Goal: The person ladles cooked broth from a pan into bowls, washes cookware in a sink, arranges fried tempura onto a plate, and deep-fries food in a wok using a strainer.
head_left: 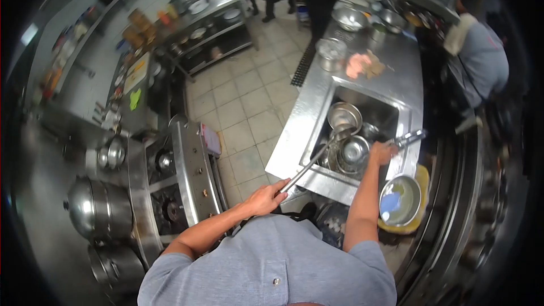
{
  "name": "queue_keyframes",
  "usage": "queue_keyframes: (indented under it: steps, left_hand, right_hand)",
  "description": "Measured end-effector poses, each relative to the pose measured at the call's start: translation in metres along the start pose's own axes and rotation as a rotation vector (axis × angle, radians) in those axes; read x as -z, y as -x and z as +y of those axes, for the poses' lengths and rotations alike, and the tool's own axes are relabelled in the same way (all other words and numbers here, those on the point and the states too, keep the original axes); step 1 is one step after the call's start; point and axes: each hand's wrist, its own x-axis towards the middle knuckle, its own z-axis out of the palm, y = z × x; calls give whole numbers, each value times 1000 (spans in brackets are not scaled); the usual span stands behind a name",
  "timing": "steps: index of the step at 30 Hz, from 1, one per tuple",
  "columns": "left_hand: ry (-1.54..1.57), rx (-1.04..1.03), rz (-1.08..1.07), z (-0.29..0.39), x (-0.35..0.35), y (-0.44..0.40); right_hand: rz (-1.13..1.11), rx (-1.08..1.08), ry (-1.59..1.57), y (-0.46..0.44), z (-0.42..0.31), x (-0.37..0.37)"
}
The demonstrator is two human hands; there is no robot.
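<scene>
Over the near edge of the steel sink counter (pixel 289 153), my left hand (pixel 266 197) holds the handle end of a long metal ladle (pixel 309 165), whose far end reaches into the sink. My right hand (pixel 383 153) is closed at the sink's right rim, beside the metal faucet (pixel 409 138); whether it grips the faucet or something else is hard to make out. Inside the sink lie a steel bowl (pixel 344 117) at the back and another round steel vessel (pixel 355 150) nearer to me, among other metal pieces.
A pot with cloudy liquid (pixel 411 201) and a blue item stands right of the sink. Pink and brown cloths (pixel 358 66) lie on the counter behind. A stove (pixel 184 175) and large pots (pixel 102 207) are at the left. Several people stand at the back and right.
</scene>
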Motion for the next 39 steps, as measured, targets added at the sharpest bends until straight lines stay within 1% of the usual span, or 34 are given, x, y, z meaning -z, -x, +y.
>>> queue_keyframes:
  steps: [2, 3, 4, 6, 8, 10, 13, 14, 15, 16, 19, 20, 21, 22, 23, 24, 25, 26, 27, 28, 29, 30, 31, 32, 34, 35, 36, 37, 38, 39]
  left_hand:
    - [-6, 38, -41, 6, 6, 10]
    - [-8, 74, -52, 14, 12, 17]
    - [12, 83, -35, 9, 9, 20]
    - [32, 18, 27, -6, 4, 24]
    - [38, 39, 38, -14, 3, 30]
    - [56, 24, 40, -17, 4, 35]
    - [22, 29, 63, -13, 10, 45]
    - [21, 31, 78, -14, 12, 48]
    - [16, 36, 73, -15, 12, 50]
    - [13, 42, 65, -16, 11, 53]
    - [-20, 28, 74, -29, 2, 53]
    - [-60, 34, 66, -32, 2, 53]
    - [-88, 21, 95, -30, 7, 54]
    - [-113, 10, 118, -28, 8, 56]
    - [-117, -38, 165, -39, 1, 51]
    - [-113, -33, 188, -39, 5, 50]
    - [-51, -52, 229, -37, 5, 49]
    - [11, -73, 264, -35, 3, 48]
    - [46, -50, 272, -33, 3, 44]
    - [54, -50, 277, -27, 8, 44]
    - [153, -45, 292, -17, 17, 48]
    - [253, -38, 307, -9, 23, 51]
    - [365, -62, 355, -4, 25, 52]
    - [369, -56, 362, -2, 25, 56]
    - [827, 53, 425, -1, 25, 63]
    - [698, 41, 567, -21, 13, 60]
    - [702, 47, 579, -44, 0, 61]
    - [673, 60, 719, -69, -13, 67]
    - [644, 74, 857, -88, -27, 79]
    - [668, 153, 872, -104, -42, 99]
  right_hand:
    - [84, 69, 155, -3, 8, -22]
    - [58, 96, 265, -3, 4, -23]
    - [55, 124, 269, -3, -1, -26]
    - [28, -84, 147, -1, -8, -32]
    - [5, -67, 163, -5, -6, -50]
    - [30, -217, -106, -26, -2, -79]
    - [-67, -223, -200, -57, -5, -87]
    - [-99, -301, -597, -50, -4, -69]
    - [-104, -295, -601, -45, 1, -72]
    - [-110, -265, -630, -44, 4, -73]
    - [-158, 33, -777, -63, 66, -142]
    - [-224, -20, -826, -26, 64, -129]
    - [-216, 32, -762, 21, 56, -102]
    - [-184, 138, -727, 38, 68, -114]
    - [-257, 195, -639, 45, 91, -139]
    - [-254, 305, -786, 54, 114, -176]
    - [-566, 160, -889, 91, 105, -154]
    - [-676, 95, -917, 140, 74, -110]
    - [-783, 24, -935, 201, 29, -44]
    - [-1022, 106, -915, 226, 4, -15]
    - [-1159, 103, -1056, 245, -11, -11]
    - [-1313, 186, -1193, 265, -31, 2]
    - [-1453, 237, -1226, 289, -57, 34]
    - [-1507, 208, -1292, 310, -79, 52]
    - [-1626, 253, -1251, 329, -103, 60]
    - [-1670, 181, -1234, 334, -107, 54]
    - [-1712, 106, -1214, 340, -109, 44]
    - [-1724, 38, -1136, 347, -111, 37]
    - [-1735, 41, -1124, 353, -110, 28]
    - [-1764, 1, -1006, 359, -108, 17]
